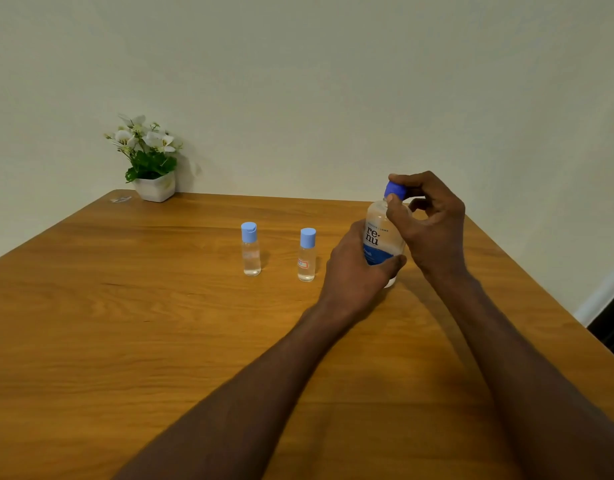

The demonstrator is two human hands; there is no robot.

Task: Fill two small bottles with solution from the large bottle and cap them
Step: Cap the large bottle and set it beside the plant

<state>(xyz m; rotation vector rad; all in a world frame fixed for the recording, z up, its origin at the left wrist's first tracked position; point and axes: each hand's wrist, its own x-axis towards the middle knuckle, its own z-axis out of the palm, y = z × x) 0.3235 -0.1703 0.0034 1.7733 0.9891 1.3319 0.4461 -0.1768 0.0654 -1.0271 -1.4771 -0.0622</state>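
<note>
The large clear bottle (pixel 381 237) with a blue-and-white label stands on the wooden table (pixel 160 341) at the right. My left hand (pixel 357 268) grips its lower body. My right hand (pixel 426 223) pinches its dark blue cap (pixel 394 189) between thumb and fingers. Two small clear bottles stand upright to the left, both with light blue caps on: the left small bottle (pixel 251 249) and the right small bottle (pixel 307 255), which carries a small red-edged label. Both hold clear liquid.
A white pot with white flowers (pixel 149 161) stands at the table's far left corner by the wall. A small clear scrap (pixel 120 199) lies beside it. The table's right edge (pixel 540 282) drops to a dark floor area.
</note>
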